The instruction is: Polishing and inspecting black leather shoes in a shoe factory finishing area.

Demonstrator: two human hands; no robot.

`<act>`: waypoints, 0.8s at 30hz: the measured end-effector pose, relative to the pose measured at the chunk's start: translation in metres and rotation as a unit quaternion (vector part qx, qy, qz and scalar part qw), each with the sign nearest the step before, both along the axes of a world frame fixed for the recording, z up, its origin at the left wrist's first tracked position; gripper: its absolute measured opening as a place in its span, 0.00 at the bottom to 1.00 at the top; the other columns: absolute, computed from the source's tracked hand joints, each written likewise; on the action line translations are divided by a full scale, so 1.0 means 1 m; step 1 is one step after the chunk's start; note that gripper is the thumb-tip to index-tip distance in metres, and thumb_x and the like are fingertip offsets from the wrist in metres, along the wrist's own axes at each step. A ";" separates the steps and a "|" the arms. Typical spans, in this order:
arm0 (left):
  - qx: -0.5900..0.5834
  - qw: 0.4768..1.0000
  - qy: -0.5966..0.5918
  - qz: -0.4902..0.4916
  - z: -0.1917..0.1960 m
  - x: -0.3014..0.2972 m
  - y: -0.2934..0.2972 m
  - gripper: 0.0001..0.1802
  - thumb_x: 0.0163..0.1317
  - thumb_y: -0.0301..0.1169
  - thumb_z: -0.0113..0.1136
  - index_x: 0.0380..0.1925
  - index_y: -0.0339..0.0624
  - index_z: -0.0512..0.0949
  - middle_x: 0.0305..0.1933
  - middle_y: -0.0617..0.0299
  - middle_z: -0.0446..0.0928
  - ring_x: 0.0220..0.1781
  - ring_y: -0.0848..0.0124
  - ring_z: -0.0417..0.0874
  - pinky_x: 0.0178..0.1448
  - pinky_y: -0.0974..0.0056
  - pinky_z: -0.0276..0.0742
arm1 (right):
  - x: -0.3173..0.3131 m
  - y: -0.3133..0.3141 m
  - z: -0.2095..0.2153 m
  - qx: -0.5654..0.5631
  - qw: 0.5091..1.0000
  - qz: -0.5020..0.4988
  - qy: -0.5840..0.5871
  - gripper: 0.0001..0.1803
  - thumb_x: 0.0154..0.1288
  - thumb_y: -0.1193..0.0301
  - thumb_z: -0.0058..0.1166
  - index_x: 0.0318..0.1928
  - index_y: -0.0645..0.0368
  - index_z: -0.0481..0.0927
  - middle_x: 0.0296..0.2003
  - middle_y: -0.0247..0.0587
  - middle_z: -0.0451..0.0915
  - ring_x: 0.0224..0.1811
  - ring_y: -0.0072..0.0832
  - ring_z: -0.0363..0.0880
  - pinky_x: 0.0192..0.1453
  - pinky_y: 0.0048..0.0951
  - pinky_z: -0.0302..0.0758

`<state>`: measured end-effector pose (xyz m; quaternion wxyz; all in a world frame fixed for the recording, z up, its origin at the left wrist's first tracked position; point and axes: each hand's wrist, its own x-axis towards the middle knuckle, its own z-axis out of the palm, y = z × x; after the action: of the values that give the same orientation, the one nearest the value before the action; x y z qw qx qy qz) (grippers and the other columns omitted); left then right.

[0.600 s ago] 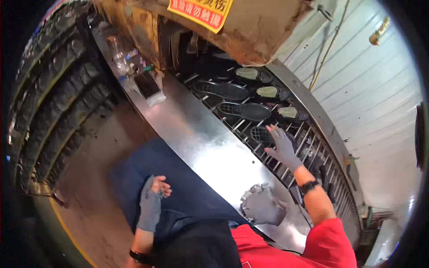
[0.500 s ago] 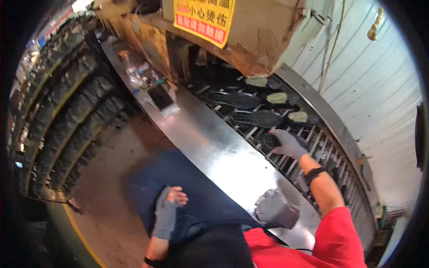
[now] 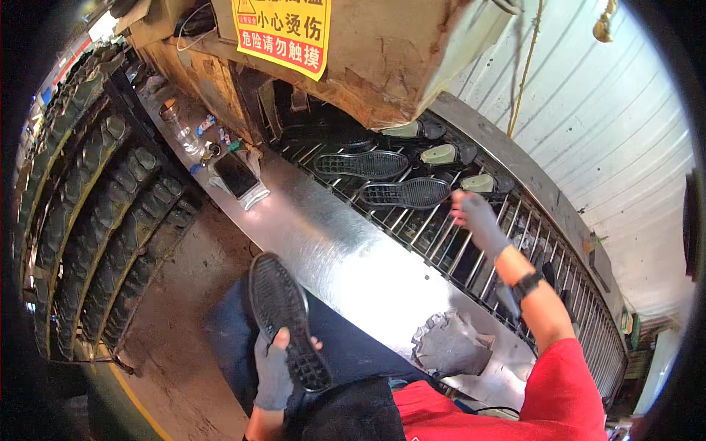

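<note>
My left hand (image 3: 273, 373), in a grey fingerless glove, grips a black shoe sole (image 3: 283, 312) over my lap. The sole's ridged tread faces up, with my thumb across its edge. My right hand (image 3: 482, 224), gloved the same way, hovers over the metal-bar conveyor with loosely spread fingers and nothing visible in them. Nearest to it are the end of another black sole (image 3: 406, 193) and a dark shoe upper with a cream insole (image 3: 479, 184). A further sole (image 3: 360, 165) and upper (image 3: 440, 154) lie beyond on the bars.
A steel ledge (image 3: 334, 246) runs between me and the conveyor (image 3: 452, 246), bearing a ragged grey piece (image 3: 454, 344), a phone (image 3: 235, 175) and a bottle (image 3: 190, 140). A worn machine housing (image 3: 390, 66) overhangs the far conveyor. Shoe-filled racks (image 3: 110, 213) stand left.
The sole under my right hand on the conveyor is now in my left hand, which was empty. My right hand has lifted slightly, and the view has shifted.
</note>
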<state>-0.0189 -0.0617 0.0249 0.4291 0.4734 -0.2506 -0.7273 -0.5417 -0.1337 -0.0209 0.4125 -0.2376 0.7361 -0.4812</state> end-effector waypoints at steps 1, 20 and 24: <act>0.005 1.000 -0.002 0.009 -0.005 0.011 0.009 0.20 0.79 0.39 0.55 0.54 0.29 0.75 0.38 0.46 0.84 0.36 0.55 0.91 0.44 0.49 0.92 | -0.035 -0.007 -0.014 0.019 0.993 -0.095 -0.070 0.45 0.66 0.44 0.70 0.72 0.60 0.69 0.58 0.48 0.81 0.51 0.34 0.82 0.56 0.43 0.81; -0.250 0.860 -0.441 0.057 -0.003 0.054 0.016 0.22 0.79 0.31 0.53 0.67 0.32 0.73 0.67 0.52 0.76 0.67 0.64 0.78 0.74 0.60 0.72 | -0.010 0.076 -0.018 -0.097 0.974 0.066 -0.195 0.35 0.71 0.48 0.59 0.65 0.63 0.77 0.51 0.49 0.87 0.46 0.42 0.90 0.48 0.44 0.91; -0.253 0.966 -0.044 -0.008 -0.015 0.016 -0.012 0.30 0.81 0.40 0.51 0.76 0.35 0.65 0.72 0.46 0.73 0.71 0.55 0.77 0.76 0.50 0.72 | 0.075 0.118 -0.015 0.004 0.921 0.184 -0.344 0.42 0.63 0.53 0.61 0.67 0.75 0.72 0.57 0.60 0.84 0.48 0.45 0.90 0.52 0.44 0.91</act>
<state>-0.0031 -0.0740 0.0099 0.5172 0.3793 -0.4491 -0.6221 -0.4663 -0.0158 -0.0357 0.7228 -0.1869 0.4939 -0.4458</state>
